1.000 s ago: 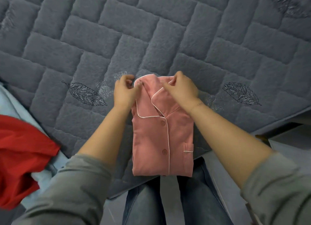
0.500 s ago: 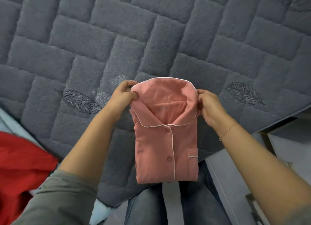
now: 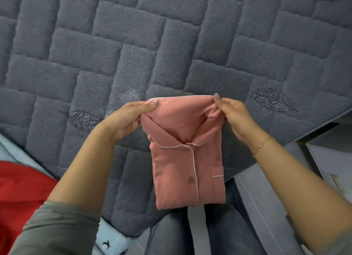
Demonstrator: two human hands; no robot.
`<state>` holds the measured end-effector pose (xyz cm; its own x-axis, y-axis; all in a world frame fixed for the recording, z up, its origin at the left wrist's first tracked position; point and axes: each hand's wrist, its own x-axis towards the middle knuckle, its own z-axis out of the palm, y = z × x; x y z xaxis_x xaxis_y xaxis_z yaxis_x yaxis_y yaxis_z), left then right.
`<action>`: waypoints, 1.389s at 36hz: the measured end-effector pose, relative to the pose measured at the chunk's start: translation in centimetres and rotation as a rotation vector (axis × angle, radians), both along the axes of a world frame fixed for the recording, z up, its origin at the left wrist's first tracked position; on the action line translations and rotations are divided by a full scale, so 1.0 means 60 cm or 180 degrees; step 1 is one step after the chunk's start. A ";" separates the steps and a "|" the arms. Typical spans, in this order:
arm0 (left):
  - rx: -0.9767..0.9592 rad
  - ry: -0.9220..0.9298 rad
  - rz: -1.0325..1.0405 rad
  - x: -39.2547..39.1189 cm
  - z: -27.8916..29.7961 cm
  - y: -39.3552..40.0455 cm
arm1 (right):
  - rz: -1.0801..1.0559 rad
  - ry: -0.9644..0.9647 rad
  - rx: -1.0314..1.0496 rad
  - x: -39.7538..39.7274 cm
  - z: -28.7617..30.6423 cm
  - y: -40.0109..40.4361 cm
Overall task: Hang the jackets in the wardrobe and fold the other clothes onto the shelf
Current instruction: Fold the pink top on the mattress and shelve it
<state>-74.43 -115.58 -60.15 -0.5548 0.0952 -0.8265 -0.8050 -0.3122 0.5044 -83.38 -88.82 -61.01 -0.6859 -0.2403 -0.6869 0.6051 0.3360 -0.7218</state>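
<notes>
Here the pink pyjama shirt (image 3: 187,159) sits at the centre of the frame, already folded into a narrow packet on the near edge of the grey quilted bed cover (image 3: 171,45), its lower end hanging past the edge above the person's jeans (image 3: 219,232). The left hand (image 3: 125,119) pinches the upper left corner of the fabric between thumb and curled fingers, and the right hand (image 3: 234,115) pinches the upper right corner the same way. Between the 2 hands the top layer, edged in white piping, is lifted and stretched taut above the collar, which shows beneath it.

This looks like the folding step for a garment that is not a jacket, close to its last fold. The next move probably calls for laying that held layer flat, keeping both corners level so the packet stays square, then carrying it to the shelf, which is not in view.

A red garment (image 3: 22,193) lies at the lower left of the frame on a pale blue cloth (image 3: 112,241).
</notes>
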 end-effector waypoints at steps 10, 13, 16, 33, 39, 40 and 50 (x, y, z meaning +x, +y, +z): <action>-0.0875 -0.0721 0.0186 -0.015 -0.017 0.017 | -0.0623 -0.1159 0.0005 -0.025 -0.012 0.004; -0.2211 0.0131 -0.0795 0.000 -0.032 0.022 | 0.0059 -0.0224 0.0860 -0.022 -0.030 0.010; -0.2652 0.1073 -0.1274 0.013 -0.029 0.023 | 0.0522 0.0703 0.0828 -0.019 -0.028 0.018; -0.3052 0.1828 -0.2238 -0.009 -0.049 0.036 | 0.2633 0.1663 0.0642 -0.044 -0.029 -0.021; -0.2391 0.1709 -0.1990 -0.020 0.009 0.023 | 0.2735 0.0852 0.0300 -0.074 0.011 0.002; -0.2199 0.1581 -0.1984 -0.022 0.022 0.020 | 0.2776 0.0565 0.0174 -0.080 0.018 0.007; -0.2360 0.0482 -0.2551 -0.068 -0.024 0.039 | 0.2632 0.0082 0.1079 -0.096 -0.041 -0.017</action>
